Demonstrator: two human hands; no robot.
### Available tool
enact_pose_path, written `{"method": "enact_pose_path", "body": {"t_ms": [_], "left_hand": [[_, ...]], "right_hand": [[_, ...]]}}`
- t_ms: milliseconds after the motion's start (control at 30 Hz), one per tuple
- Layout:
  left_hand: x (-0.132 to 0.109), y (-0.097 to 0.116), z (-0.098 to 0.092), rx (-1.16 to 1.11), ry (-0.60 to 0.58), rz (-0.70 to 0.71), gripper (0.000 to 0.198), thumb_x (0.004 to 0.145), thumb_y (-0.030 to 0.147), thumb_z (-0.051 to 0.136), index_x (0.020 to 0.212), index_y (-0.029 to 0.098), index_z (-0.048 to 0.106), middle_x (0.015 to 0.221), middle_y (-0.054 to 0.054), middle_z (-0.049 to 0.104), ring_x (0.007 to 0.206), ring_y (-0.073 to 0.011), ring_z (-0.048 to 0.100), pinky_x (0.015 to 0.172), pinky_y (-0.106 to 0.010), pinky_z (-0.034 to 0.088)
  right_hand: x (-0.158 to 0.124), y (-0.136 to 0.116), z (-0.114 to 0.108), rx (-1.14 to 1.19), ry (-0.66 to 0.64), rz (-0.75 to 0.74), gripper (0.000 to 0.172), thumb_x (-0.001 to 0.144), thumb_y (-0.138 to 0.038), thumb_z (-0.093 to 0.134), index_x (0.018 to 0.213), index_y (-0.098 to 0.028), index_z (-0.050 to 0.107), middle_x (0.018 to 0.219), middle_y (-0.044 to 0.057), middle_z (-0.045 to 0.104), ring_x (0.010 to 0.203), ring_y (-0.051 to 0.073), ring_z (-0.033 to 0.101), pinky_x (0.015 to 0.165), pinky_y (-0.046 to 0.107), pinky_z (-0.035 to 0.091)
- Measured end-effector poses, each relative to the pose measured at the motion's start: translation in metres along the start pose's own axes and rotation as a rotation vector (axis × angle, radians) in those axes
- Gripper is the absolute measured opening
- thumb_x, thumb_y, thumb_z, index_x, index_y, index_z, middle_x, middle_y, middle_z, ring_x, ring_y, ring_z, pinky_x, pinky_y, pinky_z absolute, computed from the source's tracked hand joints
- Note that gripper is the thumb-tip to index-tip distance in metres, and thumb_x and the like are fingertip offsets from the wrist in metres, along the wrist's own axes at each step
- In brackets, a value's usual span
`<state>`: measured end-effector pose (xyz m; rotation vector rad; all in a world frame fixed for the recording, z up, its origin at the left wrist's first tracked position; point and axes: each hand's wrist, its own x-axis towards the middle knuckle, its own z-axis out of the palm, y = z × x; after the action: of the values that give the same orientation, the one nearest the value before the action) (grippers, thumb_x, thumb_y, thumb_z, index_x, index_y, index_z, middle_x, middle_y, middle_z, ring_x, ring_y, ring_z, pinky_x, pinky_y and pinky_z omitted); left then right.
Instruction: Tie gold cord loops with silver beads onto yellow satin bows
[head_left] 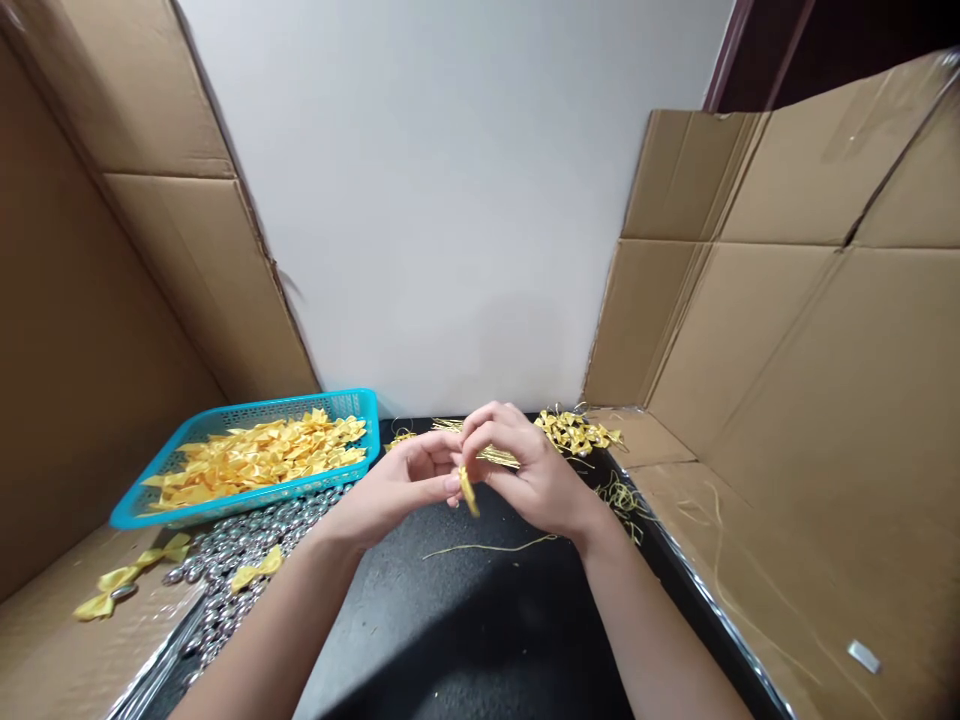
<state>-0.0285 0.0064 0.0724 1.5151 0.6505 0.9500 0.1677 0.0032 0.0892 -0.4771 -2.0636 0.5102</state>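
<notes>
Pinching a small yellow bow [468, 492] just below the centre of the frame, the left hand [405, 485] is pressing its thumb toward its fingers. The right hand [525, 468] is curving in from the right, its fingertips meeting the left's just above the bow; I'm not able to tell whether they are gripping anything. Below the hands a thin yellow cord [487, 547] is lying across the black work surface [420, 610].

At the lower left, a blue basket [373, 430] is holding a heap of yellow bows [262, 455]. Silvery beads [274, 522] are spreading along its near side, and a loose bow [256, 570] is resting on them. Right of centre, beyond the right hand, a pile of gold bows [574, 433] is sitting near a tangle of cord [622, 495]. Down at the lower right, a small whitish block [864, 656] is lying on cardboard [795, 560].
</notes>
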Motion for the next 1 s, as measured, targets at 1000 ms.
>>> {"method": "enact_pose_path", "body": {"t_ms": [1000], "left_hand": [[-0.017,0.029,0.004,0.722,0.149,0.147,0.013,0.086,0.030,0.066,0.079,0.019,0.069,0.074,0.000,0.071,0.067,-0.0142,0.062,0.064,-0.025,0.049]], "right_hand": [[-0.002,-0.015,-0.006,0.122,-0.027,0.413,0.009,0.082,-0.011,0.065,0.077,-0.017,0.066,0.076,-0.001,0.069,0.074,0.012,0.064,0.074,0.026,0.049]]}}
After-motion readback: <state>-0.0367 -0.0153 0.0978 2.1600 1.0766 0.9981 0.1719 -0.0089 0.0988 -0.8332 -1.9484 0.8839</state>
